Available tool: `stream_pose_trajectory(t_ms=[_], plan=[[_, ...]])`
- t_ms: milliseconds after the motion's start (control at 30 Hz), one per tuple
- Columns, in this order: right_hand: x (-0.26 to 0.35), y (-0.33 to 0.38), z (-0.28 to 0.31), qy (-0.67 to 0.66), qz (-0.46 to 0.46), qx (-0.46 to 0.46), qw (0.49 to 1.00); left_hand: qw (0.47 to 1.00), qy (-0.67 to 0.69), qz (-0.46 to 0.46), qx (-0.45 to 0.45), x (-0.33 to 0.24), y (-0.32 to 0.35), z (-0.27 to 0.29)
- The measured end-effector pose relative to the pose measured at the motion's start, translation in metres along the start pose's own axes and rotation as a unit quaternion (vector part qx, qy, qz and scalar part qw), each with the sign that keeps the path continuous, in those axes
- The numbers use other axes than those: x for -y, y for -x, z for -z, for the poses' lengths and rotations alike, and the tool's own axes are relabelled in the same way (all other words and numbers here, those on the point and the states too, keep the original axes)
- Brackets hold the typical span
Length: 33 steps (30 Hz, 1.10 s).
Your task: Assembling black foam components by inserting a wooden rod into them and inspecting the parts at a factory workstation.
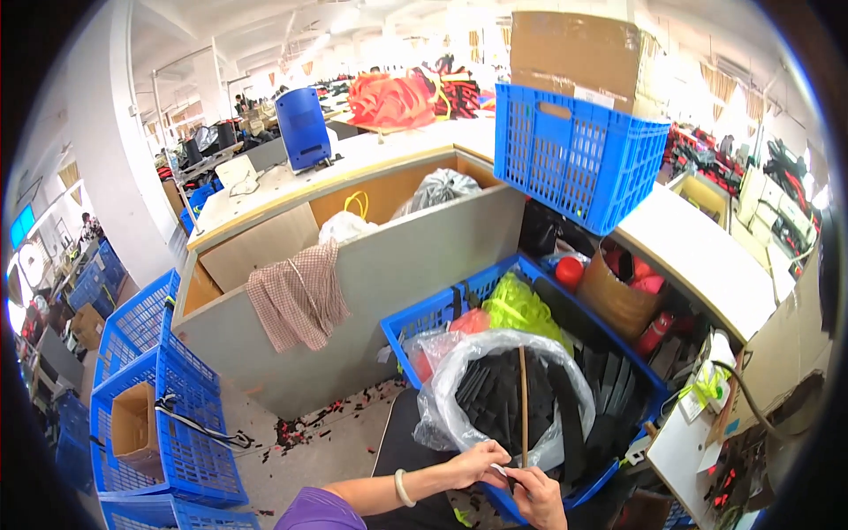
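My left hand, with a pale bracelet on the wrist, is closed in a pinch at the front of a clear plastic bag. A small white piece shows at its fingertips; its kind is too small to tell. My right hand is pinched closed beside it, the fingertips nearly touching; what it grips is hidden. Just beyond, the open plastic bag holds many flat black strips. A thin brown stick stands upright among them, its lower end close behind my hands.
A large blue crate surrounds the bag, with neon yellow material in it. Stacked blue crates stand left. A checked cloth hangs over a grey panel. On the bench at right sits a blue crate bearing a cardboard box.
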State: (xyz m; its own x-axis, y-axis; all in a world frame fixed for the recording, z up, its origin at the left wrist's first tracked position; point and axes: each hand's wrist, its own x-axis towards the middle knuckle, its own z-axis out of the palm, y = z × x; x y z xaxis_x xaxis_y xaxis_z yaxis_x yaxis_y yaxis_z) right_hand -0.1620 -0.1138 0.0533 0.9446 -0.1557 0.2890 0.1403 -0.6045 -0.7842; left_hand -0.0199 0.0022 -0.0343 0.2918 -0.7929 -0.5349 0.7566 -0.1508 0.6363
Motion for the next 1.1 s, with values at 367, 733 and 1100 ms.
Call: stream_pose_trajectory(t_ms=[367,733,1100], plan=[[-0.029,0.013,0.000,-0.092,-0.102,-0.121,0.983,0.963,-0.211,-0.078,0.151,-0.008,-0.009,-0.005],[-0.025,-0.009,-0.016,0.111,-0.066,-0.323,0.938,0.737,-0.460,-0.473,-0.146,-0.006,0.014,-0.070],[-0.040,0.000,-0.031,0.116,-0.170,-0.308,0.929,0.638,-0.549,-0.482,-0.242,0.009,-0.001,-0.069]])
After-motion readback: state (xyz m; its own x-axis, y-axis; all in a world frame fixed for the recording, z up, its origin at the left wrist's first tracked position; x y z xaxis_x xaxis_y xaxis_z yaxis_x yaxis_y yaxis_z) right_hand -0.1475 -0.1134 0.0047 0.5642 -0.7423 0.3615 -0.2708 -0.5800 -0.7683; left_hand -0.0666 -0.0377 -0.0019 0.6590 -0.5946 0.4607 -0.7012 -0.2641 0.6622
